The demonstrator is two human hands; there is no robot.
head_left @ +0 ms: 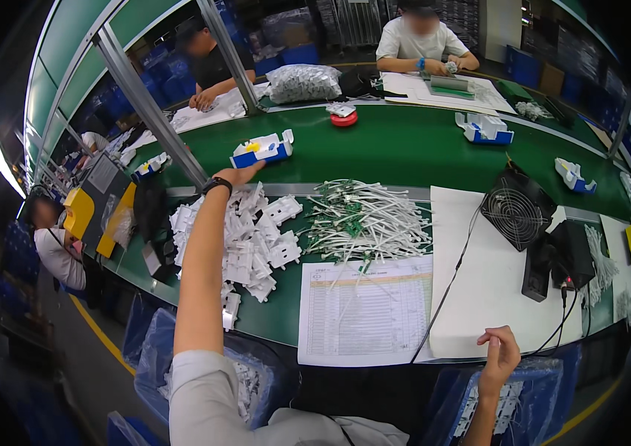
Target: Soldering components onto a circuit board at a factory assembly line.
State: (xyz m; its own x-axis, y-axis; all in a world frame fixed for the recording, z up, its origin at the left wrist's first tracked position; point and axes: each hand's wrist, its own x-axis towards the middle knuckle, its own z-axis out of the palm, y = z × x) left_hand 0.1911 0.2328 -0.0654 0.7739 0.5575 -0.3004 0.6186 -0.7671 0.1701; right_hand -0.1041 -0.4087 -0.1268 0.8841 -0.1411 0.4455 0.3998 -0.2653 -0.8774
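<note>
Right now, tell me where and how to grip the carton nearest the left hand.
I'd probably grip the carton low by its long blue wall, from the near side: that wall faces the left hand, while a raised white flap and a yellow piece crowd the open top.

No words or numbers could be made out clearly. A white printed sheet (389, 327) lay at the front of the green workbench (271, 323), carrying a small mark at its upper left, a heading line across the top, a pale orange band beneath that, and a ruled table of many closely spaced rows filling much of the page, all of it too small and blurred to read.
</note>
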